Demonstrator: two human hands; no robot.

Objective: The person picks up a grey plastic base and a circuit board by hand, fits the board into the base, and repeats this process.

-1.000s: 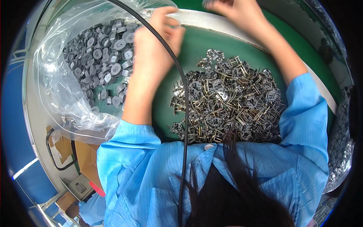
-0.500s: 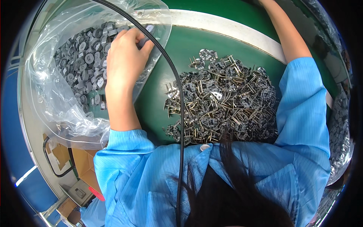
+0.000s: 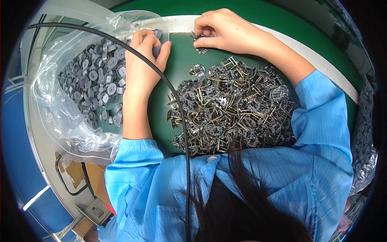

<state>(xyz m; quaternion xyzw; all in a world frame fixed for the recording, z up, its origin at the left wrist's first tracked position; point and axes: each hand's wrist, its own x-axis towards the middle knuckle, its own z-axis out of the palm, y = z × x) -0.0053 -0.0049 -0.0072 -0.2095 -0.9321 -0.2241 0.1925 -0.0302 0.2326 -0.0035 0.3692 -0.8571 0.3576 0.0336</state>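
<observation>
My left hand [image 3: 145, 66] is closed round a small grey round plastic part [image 3: 156, 51], pinched between thumb and fingers at the right edge of the clear plastic bag [image 3: 52, 109]. Many like parts [image 3: 94, 74] lie loose on that bag, to the left of this hand. My right hand [image 3: 231, 32], at the far side of the bench, pinches a small dark circuit board [image 3: 200, 50] with thumb and fingertips. A pile of similar boards [image 3: 238, 105], with brass-coloured metal pins sticking out, lies between my arms and close to my body.
A black cable [image 3: 180, 101] hangs across the view, passing in front of my left hand. The green bench top [image 3: 177, 50] has a pale strip [image 3: 177, 24] along its far side. More bagged grey parts [image 3: 360, 149] are at the right edge; cardboard boxes [image 3: 96, 177] stand lower left.
My right hand has come in from the far upper right to the far middle, where a circuit board now shows in its fingers. My left hand has shifted slightly right, still holding a grey part.
</observation>
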